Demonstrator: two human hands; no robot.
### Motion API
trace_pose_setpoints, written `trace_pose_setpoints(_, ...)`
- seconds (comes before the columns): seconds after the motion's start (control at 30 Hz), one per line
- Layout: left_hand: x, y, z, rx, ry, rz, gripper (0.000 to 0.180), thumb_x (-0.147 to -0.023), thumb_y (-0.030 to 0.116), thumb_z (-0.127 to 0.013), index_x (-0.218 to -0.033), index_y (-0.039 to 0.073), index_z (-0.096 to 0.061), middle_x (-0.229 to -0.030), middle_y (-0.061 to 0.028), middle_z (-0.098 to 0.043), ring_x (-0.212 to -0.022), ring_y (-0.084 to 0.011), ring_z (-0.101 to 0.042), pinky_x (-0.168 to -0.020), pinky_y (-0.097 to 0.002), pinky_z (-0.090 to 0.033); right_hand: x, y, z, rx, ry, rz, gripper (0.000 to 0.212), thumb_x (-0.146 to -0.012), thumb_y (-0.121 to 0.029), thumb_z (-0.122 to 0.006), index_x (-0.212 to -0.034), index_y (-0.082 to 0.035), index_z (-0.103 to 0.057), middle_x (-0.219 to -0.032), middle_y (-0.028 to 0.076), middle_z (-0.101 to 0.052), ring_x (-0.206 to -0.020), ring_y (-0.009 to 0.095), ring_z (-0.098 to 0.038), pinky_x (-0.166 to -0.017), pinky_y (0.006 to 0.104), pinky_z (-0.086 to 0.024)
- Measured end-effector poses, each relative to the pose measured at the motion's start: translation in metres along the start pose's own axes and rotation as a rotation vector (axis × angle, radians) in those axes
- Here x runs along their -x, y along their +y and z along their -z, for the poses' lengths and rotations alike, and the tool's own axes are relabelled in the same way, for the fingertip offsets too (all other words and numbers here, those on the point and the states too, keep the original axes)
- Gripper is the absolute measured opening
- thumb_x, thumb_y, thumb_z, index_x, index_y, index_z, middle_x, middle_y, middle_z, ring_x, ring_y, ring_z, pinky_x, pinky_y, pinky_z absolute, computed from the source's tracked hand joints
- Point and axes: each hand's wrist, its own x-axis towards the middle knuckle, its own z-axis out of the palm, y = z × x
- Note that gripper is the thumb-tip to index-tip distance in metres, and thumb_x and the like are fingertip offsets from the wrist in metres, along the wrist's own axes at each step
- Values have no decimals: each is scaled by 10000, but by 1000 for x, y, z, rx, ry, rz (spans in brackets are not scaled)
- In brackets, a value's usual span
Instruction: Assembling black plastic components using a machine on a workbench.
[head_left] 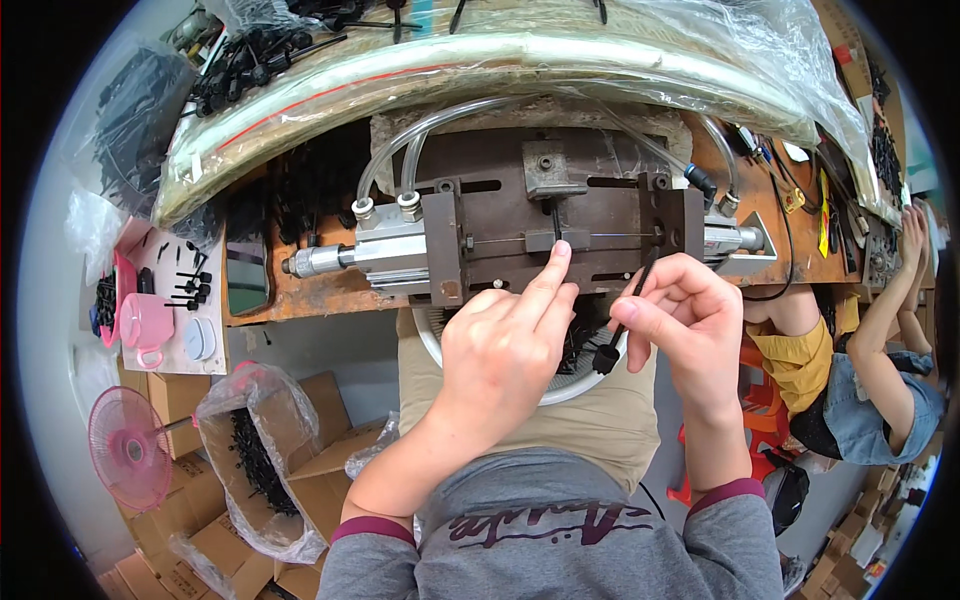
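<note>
My left hand (505, 350) reaches over a dark metal fixture (500, 262), its index finger stretched out. That fingertip touches a small grey block (541, 241) at the fixture's middle, by the lower end of a thin black rod (557, 215). Nothing shows gripped in this hand; its other fingers are partly bent. Between thumb and fingers, my right hand (695, 325) pinches a black stem with a knobbed end (606, 358), tilted with the knob low. A clamp block (552, 168) stands behind the grey block. Below the hands, a white-rimmed basin (560, 396) on my lap contains black parts.
Air cylinders (388, 250) (730, 240) flank the fixture, with clear hoses (400, 135) arching behind. A plastic-wrapped long bundle (480, 62) crosses the bench. At left are a pink mug (148, 325), a pink fan (130, 447) and a lined carton (325, 415). Another person (880, 370) sits at right.
</note>
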Motion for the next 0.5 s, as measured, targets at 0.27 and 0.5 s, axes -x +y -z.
trace_pose_setpoints(0.27, -1, 1, 1, -25, -20, 3, 231, -694, 120, -802, -905, 61, -731, -1173, -82, -710, -590, -158, -640, -558, -259, -491, 2, 5, 0, -52, -10, -34, 130, -866, -16, -740, -906, 22, -622, -789, 115, -709, -545, 82, -622, -464, 185, -468)
trace_pose_setpoints(0.5, -1, -1, 7, 48, -23, -4, 279, -707, 114, -806, -967, 56, -724, -1142, -76, -717, -643, -167, -658, -580, -269, -511, 2, 6, -3, -40, -13, -39, 117, -878, -23, -728, -910, 18, -623, -780, 110, -706, -539, 86, -624, -462, 192, -465)
